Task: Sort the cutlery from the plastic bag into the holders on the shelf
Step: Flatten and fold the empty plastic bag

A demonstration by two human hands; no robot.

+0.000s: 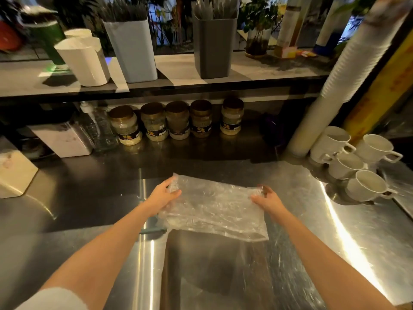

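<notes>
Head view: steel counter [335, 220] fills foreground. Shelf [257, 70] above at back carries pale holder [131, 50] and grey holder [213, 48], both packed with blurred upright items. Clear plastic bag [214, 209] spread flat between both hands over counter. Left hand [164, 195] pinches bag's far left corner, fingers curled. Right hand [267, 198] grips crumpled right edge, fingers curled.

The steel counter [89, 198] carries a row of five lidded jars [178, 120] along its back, a white box [64, 139] and a clear bottle [100, 128] to their left, and stacked white mugs [348, 162] at the right. On the shelf [257, 68] above stand a white holder [131, 48], a grey holder [213, 45] and two white tubs [82, 57].
</notes>
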